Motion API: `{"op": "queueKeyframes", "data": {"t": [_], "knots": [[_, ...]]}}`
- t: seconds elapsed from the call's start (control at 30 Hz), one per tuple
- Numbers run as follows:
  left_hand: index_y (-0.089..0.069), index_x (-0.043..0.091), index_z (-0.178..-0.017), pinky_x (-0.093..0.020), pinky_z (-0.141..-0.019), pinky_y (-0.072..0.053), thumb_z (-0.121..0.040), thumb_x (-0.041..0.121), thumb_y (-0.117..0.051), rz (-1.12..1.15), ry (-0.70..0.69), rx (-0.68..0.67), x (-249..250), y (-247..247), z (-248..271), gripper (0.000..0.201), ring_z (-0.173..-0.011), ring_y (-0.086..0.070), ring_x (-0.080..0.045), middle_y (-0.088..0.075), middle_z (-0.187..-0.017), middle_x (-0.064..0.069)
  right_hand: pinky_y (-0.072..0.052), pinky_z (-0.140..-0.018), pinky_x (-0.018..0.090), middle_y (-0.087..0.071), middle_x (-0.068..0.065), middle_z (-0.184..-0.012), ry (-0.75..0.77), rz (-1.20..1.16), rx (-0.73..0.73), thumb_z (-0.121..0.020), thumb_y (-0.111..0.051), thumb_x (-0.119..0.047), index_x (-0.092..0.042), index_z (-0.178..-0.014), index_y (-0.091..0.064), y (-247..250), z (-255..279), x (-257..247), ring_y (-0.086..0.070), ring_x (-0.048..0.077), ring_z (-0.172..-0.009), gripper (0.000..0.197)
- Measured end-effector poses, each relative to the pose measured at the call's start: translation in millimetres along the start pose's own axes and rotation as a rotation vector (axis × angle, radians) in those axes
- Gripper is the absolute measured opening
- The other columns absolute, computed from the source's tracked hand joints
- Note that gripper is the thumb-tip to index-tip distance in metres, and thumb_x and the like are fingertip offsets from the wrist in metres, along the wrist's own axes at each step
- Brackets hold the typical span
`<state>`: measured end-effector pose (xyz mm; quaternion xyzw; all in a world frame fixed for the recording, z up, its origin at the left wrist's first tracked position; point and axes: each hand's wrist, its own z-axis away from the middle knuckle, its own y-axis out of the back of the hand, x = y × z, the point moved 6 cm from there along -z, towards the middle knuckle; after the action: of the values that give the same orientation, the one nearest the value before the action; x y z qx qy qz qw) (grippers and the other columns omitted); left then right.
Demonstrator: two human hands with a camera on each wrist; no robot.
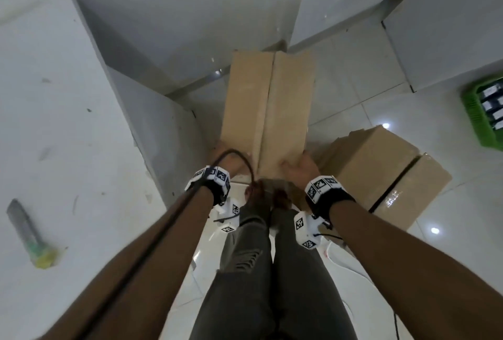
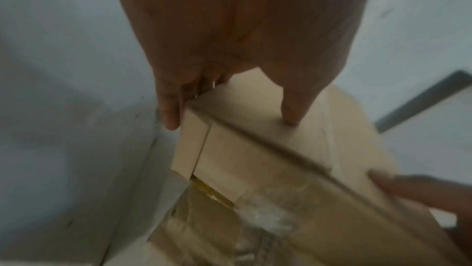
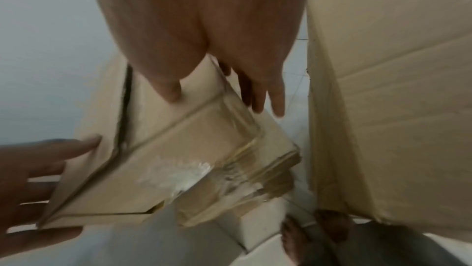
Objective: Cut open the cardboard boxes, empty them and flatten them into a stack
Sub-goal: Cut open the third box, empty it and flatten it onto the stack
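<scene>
A long brown cardboard box [image 1: 266, 111] hangs above the tiled floor, held between my two hands at its near end. My left hand [image 1: 226, 157] lies against its left side, thumb [image 2: 291, 113] flat on the top face and fingers [image 2: 169, 113] straight down the side. On the right corner sits my right hand [image 1: 299, 167], thumb [image 3: 171, 90] on top, fingers [image 3: 277, 100] straight along the side. Clear tape [image 3: 230, 159] covers the box's near end [image 2: 255, 159]. A seam runs along the top.
A second, larger taped box [image 1: 381, 173] stands on the floor close to the right, next to my right hand. A grey cutter with a green-yellow end [image 1: 27, 233] lies on the white surface [image 1: 54, 94] at left. A green crate [image 1: 481, 113] sits far right. My feet [image 1: 269, 195] are below the box.
</scene>
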<state>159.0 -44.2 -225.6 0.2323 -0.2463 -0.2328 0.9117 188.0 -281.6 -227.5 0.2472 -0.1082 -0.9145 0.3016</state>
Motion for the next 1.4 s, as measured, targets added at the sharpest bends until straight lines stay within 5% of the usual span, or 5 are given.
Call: {"op": "queueKeyframes", "data": {"t": [0.27,0.63,1.03,1.17,1.4], "knots": [[-0.031,0.030,-0.148,-0.040,-0.115,-0.037,-0.051,0.075,-0.086,0.186,-0.437,0.266,100,142,143,0.120,-0.130,-0.038,-0.024,-0.030,-0.142,-0.007,-0.054,-0.090,0.033,-0.055,-0.016,-0.118,0.654,-0.374,0.392,-0.078,-0.079,-0.055,-0.034,-0.122,-0.042,114,160,-162,-0.059,0.009,-0.110,0.061],[-0.010,0.012,-0.158,0.002,-0.091,-0.029,-0.064,0.033,-0.093,0.534,-0.382,0.873,-5,298,346,0.126,-0.110,-0.031,0.005,-0.024,-0.138,0.002,-0.049,-0.107,0.039,-0.052,-0.010,-0.137,1.492,-0.096,-0.101,-0.087,-0.073,-0.041,-0.020,-0.142,-0.051,9,429,-397,-0.051,0.011,-0.130,0.063],[-0.057,0.010,-0.119,-0.029,-0.056,-0.057,-0.084,0.030,-0.072,1.801,0.064,0.919,-445,337,405,0.043,-0.063,-0.052,-0.018,-0.050,-0.094,-0.009,-0.051,-0.095,0.039,-0.065,0.011,-0.121,0.923,0.773,-0.278,-0.088,-0.068,-0.056,-0.012,-0.127,-0.052,-358,363,-227,-0.064,0.026,-0.110,0.061],[-0.058,0.016,-0.111,-0.037,-0.067,-0.055,-0.095,0.033,-0.062,1.881,0.215,0.676,-530,313,404,0.024,-0.077,-0.055,-0.026,-0.053,-0.097,-0.011,-0.039,-0.110,0.048,-0.022,0.018,-0.159,0.639,1.085,-0.166,-0.085,-0.063,-0.069,-0.010,-0.159,-0.005,-430,335,-173,-0.037,0.040,-0.141,0.111],[-0.055,0.013,-0.127,-0.046,-0.081,-0.055,-0.096,0.037,-0.064,1.399,0.526,0.517,-627,308,389,0.040,-0.098,-0.061,-0.037,-0.056,-0.129,-0.020,-0.048,-0.077,0.041,-0.050,0.023,-0.125,0.635,0.974,0.064,-0.099,-0.051,-0.015,-0.001,-0.131,-0.039,-449,320,-183,-0.062,0.040,-0.101,0.036]]}}
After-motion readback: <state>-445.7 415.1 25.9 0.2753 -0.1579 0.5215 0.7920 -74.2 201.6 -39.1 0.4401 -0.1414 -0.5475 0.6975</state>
